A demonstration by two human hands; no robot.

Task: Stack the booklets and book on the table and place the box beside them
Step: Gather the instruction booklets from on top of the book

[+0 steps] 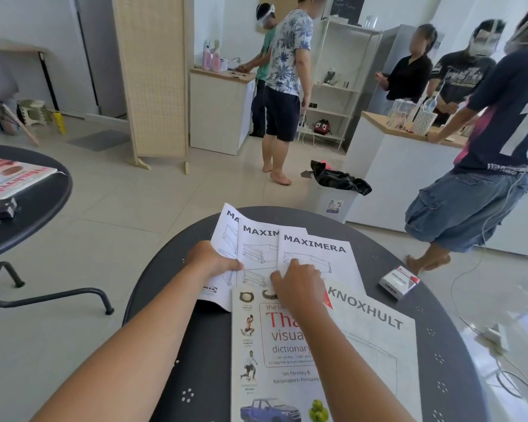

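Nearest the lens, the dictionary book (275,360) is lying flat on the round dark worktop (439,360), overlapping the left edge of the KNOXHULT booklet (375,339). Beyond them three MAXIMERA booklets (317,254) are lying fanned, each overlapping the next. Left hand (214,260) is pinching the leftmost fanned booklets, thumb on top, fingers hidden under the paper. Right hand (299,283) is pressing down flat on the front MAXIMERA booklet where it meets the book's top edge; fingers curled, holding nothing I can make out. Small white box (399,281) is sitting closed near the right rim, well apart from the booklets (contents not visible). Off the worktop, a bin (329,202) is standing on the floor with a dark bag draping over its rim.
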